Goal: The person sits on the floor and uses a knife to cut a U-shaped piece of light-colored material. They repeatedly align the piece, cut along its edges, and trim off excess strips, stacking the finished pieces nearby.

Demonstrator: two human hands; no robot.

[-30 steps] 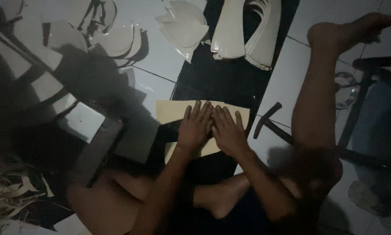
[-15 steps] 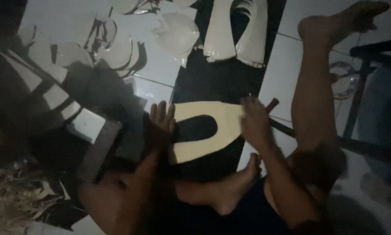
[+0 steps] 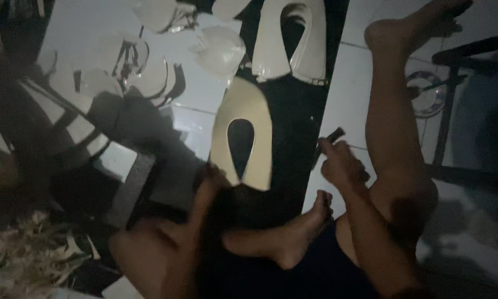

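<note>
Head view, near to far. Lower centre: a bare foot (image 3: 293,241) on the floor (image 3: 348,88). Left hand (image 3: 213,182) grips the near end of a cream U-shaped cut-out (image 3: 243,133) at frame centre. Right hand (image 3: 340,163), centre right, is closed around a dark tool (image 3: 332,134). Upper centre: a stack of similar cut-outs (image 3: 290,39); upper left, pale curved offcuts (image 3: 221,52).

Bare arms, legs and feet; dark shorts.

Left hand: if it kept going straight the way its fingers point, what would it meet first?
The left hand points up-frame at the near end of the cream U-shaped cut-out, seemingly touching it. Beyond lie the stacked white U-shaped pieces; depth is unclear in the dark.
</note>
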